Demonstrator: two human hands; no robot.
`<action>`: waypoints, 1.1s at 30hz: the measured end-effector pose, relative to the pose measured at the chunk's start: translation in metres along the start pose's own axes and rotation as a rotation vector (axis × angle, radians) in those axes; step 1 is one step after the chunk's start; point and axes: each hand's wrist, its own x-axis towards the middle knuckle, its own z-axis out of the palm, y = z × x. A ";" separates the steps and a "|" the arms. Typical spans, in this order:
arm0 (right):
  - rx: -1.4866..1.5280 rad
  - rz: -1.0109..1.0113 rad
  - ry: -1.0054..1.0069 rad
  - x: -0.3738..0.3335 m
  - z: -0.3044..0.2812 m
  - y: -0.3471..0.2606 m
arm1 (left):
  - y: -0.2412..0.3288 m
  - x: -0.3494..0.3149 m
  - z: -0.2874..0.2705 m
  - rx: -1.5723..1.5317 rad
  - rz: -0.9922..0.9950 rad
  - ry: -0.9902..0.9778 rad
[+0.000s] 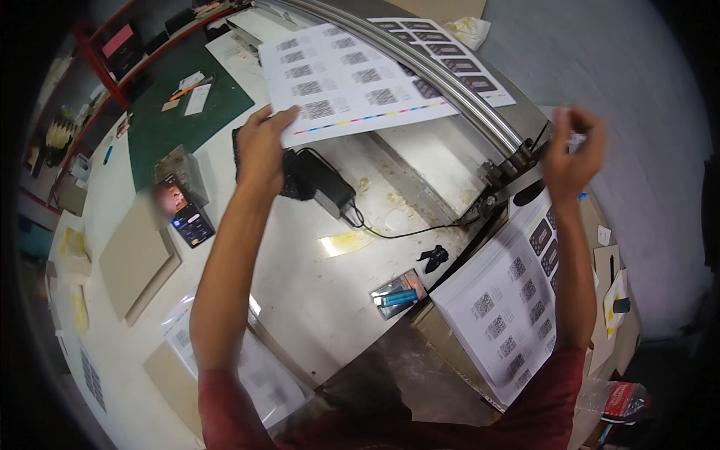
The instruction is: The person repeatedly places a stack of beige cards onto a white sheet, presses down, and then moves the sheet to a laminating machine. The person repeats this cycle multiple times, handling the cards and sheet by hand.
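Observation:
My left hand [262, 150] pinches the near left corner of a large white printed sheet [341, 82]. Rows of square codes and a colour strip show on that sheet, which runs under a long metal bar [450, 79] of a machine. Dark printed labels show on the sheet beyond the bar. My right hand [574, 154] is raised by the bar's near right end, fingers curled and slightly blurred; what lies in them is hard to make out. Below my right forearm lies a stack of similar printed sheets [499, 315]. A black power adapter [321, 180] sits close to my left hand.
On the pale table are a phone [184, 214], a clear box [180, 172], a thick grey board [135, 259] and a green cutting mat [180, 124]. A blue lighter [397, 298] rests near the table's front edge. A cable [405, 234] runs to the machine. A red-labelled bottle [625, 401] lies lower right.

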 end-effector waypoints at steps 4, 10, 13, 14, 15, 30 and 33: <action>0.055 -0.393 -0.410 -0.033 0.046 -0.108 | 0.082 -0.049 -0.046 0.043 0.047 -0.050; 0.127 -0.240 -0.384 -0.039 0.064 -0.129 | 0.162 -0.108 -0.097 -0.014 0.240 -0.025; 0.142 -0.390 -0.282 -0.008 0.020 -0.205 | 0.190 -0.161 -0.164 0.197 0.561 0.163; 0.130 -0.433 -0.309 -0.003 0.007 -0.229 | 0.191 -0.189 -0.175 0.313 0.679 0.244; 0.145 -0.424 -0.395 0.007 -0.007 -0.253 | 0.199 -0.214 -0.181 0.196 0.674 0.282; 0.724 -0.659 -1.320 -0.057 0.104 -0.517 | 0.210 -0.469 -0.397 0.614 0.037 0.713; 0.738 -0.686 -1.454 -0.167 0.143 -0.531 | 0.143 -0.469 -0.450 0.483 -0.014 0.731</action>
